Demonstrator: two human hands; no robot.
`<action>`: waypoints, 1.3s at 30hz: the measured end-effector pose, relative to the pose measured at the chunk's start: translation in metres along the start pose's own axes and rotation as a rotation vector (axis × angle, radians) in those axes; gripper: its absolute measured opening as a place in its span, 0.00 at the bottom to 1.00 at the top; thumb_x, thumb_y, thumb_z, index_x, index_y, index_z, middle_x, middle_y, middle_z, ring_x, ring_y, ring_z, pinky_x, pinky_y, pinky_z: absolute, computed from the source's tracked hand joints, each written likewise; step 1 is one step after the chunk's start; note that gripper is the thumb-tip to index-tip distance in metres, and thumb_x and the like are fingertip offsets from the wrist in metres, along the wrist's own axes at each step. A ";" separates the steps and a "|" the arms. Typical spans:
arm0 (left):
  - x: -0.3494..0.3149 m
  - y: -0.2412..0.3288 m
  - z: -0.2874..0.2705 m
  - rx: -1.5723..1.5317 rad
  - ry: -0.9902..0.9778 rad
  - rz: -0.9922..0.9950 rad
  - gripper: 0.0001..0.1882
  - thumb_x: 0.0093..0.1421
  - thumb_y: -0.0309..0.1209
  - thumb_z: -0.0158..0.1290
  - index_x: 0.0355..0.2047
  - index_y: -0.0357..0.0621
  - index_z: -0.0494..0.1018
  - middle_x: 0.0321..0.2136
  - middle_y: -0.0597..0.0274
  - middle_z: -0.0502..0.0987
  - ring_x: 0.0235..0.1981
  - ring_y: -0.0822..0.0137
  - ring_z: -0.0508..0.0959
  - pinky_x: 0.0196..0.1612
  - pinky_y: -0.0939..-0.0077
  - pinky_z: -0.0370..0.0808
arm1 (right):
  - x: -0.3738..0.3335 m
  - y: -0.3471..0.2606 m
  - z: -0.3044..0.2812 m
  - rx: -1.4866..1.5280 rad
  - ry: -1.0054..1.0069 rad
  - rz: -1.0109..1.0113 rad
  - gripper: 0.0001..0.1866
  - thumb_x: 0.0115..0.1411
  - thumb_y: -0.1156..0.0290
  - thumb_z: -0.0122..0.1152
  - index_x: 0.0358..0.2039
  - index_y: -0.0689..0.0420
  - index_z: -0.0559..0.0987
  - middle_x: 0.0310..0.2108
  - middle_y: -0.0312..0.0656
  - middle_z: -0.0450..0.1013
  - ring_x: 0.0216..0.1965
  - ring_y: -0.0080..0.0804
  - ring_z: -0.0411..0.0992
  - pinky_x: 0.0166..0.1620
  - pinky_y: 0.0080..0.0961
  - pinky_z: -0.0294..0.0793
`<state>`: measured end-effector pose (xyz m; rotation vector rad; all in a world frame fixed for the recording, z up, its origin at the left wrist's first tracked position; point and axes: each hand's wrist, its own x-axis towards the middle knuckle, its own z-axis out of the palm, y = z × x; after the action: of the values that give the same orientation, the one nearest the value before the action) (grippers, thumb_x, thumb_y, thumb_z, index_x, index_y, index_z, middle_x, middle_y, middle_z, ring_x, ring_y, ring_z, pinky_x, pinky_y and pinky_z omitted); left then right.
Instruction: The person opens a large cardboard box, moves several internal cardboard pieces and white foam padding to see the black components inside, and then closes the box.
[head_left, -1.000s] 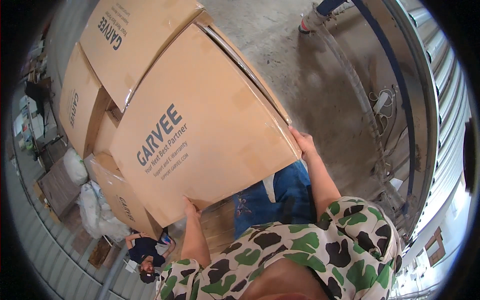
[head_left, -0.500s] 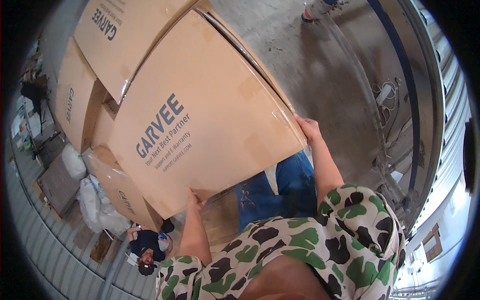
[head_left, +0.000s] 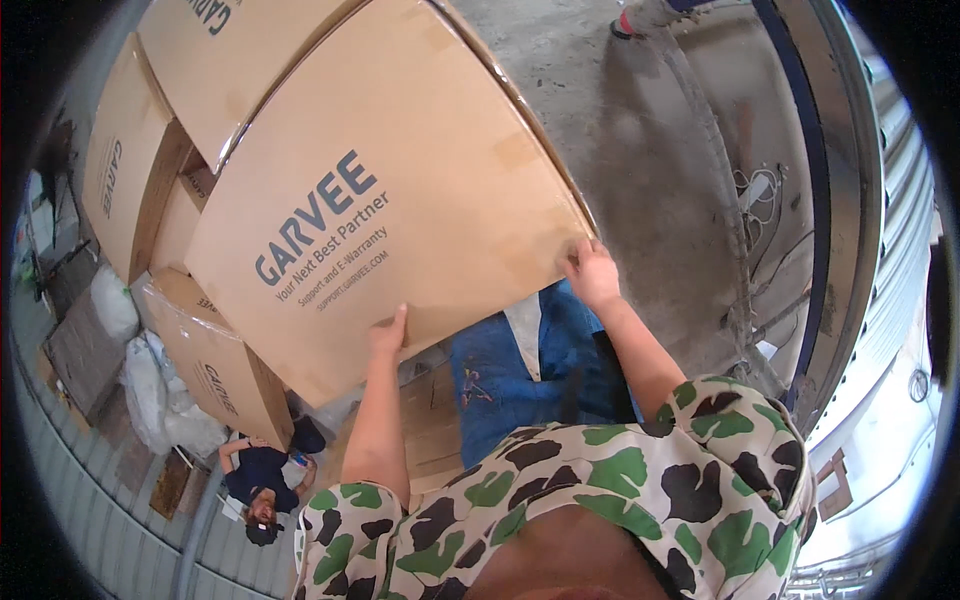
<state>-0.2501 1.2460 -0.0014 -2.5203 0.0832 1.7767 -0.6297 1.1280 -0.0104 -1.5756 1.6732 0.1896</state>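
Observation:
A large brown cardboard box [head_left: 440, 180], flat-faced and printed in dark lettering, leans tilted in front of me. My left hand [head_left: 388, 332] grips its near edge, thumb lying on the printed face and the other fingers hidden beneath. At the box's right near corner is my right hand [head_left: 592, 274], its fingers bent over the edge and pressed on the cardboard. Clear tape shines along the box's seams.
More cardboard boxes [head_left: 215, 75] stand close on the left and far side. White plastic bags [head_left: 150, 400] lie farther left, near a seated person [head_left: 262, 487]. On the right are concrete floor [head_left: 650, 190], a white power strip with cords [head_left: 758, 192] and a metal frame [head_left: 845, 200].
The box has shifted slightly left and away in the picture. My right hand has moved from the side edge to the near corner, and my left hand sits higher on the near edge.

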 end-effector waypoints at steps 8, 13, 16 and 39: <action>0.006 -0.002 0.032 0.410 0.433 -0.024 0.62 0.38 0.66 0.56 0.56 0.20 0.49 0.57 0.35 0.55 0.59 0.49 0.59 0.60 0.63 0.57 | 0.049 -0.001 0.003 -0.017 -0.119 -0.101 0.20 0.47 0.60 0.65 0.32 0.59 0.68 0.30 0.54 0.71 0.34 0.54 0.70 0.38 0.42 0.71; 0.008 -0.055 -0.011 0.032 0.149 0.244 0.53 0.41 0.65 0.54 0.55 0.32 0.60 0.51 0.39 0.66 0.54 0.52 0.66 0.57 0.66 0.62 | 0.041 -0.011 0.006 -0.331 -0.250 -0.105 0.23 0.52 0.55 0.56 0.42 0.60 0.71 0.38 0.56 0.72 0.41 0.52 0.70 0.43 0.42 0.70; -0.031 -0.070 -0.036 -0.240 0.143 0.333 0.44 0.47 0.58 0.56 0.53 0.32 0.63 0.48 0.41 0.69 0.50 0.50 0.70 0.52 0.66 0.67 | 0.023 -0.024 -0.010 -0.488 -0.455 -0.402 0.16 0.52 0.64 0.49 0.36 0.61 0.74 0.32 0.55 0.73 0.38 0.51 0.71 0.43 0.42 0.71; -0.225 -0.294 0.153 -0.344 0.292 0.224 0.24 0.50 0.54 0.53 0.32 0.44 0.76 0.30 0.52 0.78 0.33 0.52 0.76 0.39 0.60 0.72 | 0.077 -0.055 -0.195 -1.071 -0.520 -0.657 0.20 0.51 0.54 0.48 0.25 0.57 0.79 0.33 0.50 0.75 0.36 0.48 0.73 0.42 0.40 0.72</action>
<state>-0.4465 1.5536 0.1643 -3.1179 0.0820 1.5921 -0.6585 0.9393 0.0918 -2.4472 0.5380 1.1632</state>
